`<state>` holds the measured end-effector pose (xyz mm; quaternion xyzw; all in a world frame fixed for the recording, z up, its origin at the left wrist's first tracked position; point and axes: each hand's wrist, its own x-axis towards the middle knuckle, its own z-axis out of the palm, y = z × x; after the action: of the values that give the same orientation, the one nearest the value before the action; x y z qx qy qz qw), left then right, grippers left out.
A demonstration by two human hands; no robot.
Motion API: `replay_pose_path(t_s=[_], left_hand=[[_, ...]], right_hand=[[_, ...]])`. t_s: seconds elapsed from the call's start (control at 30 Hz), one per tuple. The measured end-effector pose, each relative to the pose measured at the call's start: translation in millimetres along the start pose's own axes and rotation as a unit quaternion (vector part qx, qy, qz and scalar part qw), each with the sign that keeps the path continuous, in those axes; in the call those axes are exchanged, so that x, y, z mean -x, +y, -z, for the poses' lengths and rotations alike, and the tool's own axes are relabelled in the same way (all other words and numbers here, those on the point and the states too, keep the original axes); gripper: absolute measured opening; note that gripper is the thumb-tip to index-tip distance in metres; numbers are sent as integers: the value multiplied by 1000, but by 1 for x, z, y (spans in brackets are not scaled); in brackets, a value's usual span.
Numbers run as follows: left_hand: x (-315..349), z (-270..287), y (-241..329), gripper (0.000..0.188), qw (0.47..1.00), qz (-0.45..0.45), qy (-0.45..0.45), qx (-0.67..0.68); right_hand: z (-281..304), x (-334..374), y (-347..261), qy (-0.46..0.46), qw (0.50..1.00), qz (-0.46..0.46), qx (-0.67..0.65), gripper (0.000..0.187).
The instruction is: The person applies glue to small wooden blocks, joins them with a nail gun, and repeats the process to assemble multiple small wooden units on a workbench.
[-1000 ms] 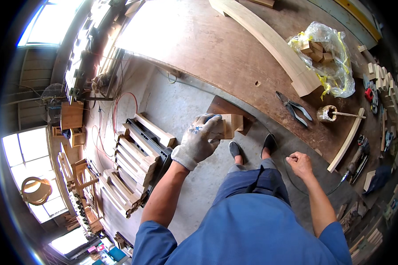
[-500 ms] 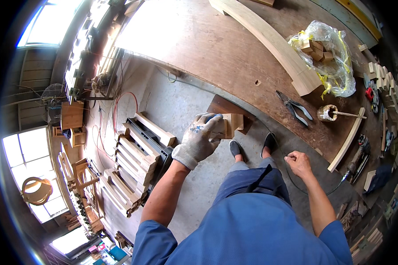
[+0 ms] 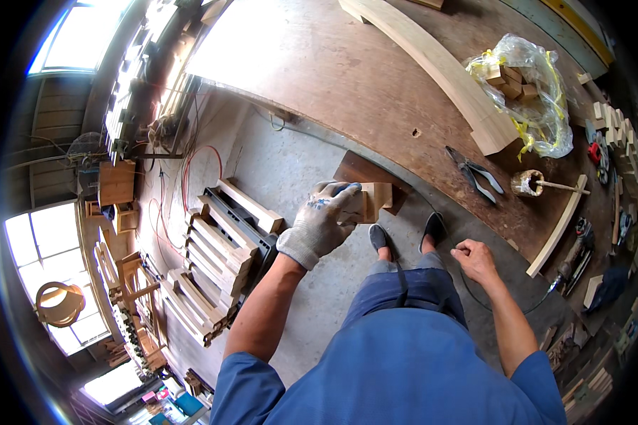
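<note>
My left hand [image 3: 320, 223], in a whitish work glove, is closed round a pale wooden piece [image 3: 377, 200] with a stepped end. The glove hides the rest of that piece. Below it shows a dark brown board [image 3: 358, 168] beside the bench edge. Bare and with curled fingers, my right hand [image 3: 478, 261] hovers near the bench edge; whether anything is pinched in it is hidden. Closest to it on the workbench [image 3: 319, 78] are black-and-grey pliers [image 3: 473, 173] and a smeared pot [image 3: 524, 183] with a stick [image 3: 561, 187] in it.
A long curved wooden part [image 3: 439, 71] lies across the bench, next to a clear plastic bag [image 3: 556, 134] of small blocks. A thin curved strip [image 3: 556, 230] lies at the right. Stacked wooden parts [image 3: 209, 258] stand left of me, with a red hose [image 3: 184, 170] behind.
My right hand has shifted very slightly left and up. The left hand keeps its hold on the wooden piece, almost unmoved.
</note>
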<state>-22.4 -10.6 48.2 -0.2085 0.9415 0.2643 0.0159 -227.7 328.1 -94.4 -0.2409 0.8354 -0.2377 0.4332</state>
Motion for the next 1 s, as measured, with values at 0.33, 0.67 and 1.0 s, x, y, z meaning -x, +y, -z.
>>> replay_pose_path(t_s=[0.33,0.67,1.0], left_hand=[[-1,2,1,73,1000,12,-8,-9],[2,-1,-2,71,1000,8,10,13],[8,-1,7,90,999,24,20,-12]], right_hand=[[-15,-33,-160,-63,967,210,-129,86],[-52,-78,-190,-31,928,370,-25,111],[-50,-78,-190,-8,924,382,-12,97]])
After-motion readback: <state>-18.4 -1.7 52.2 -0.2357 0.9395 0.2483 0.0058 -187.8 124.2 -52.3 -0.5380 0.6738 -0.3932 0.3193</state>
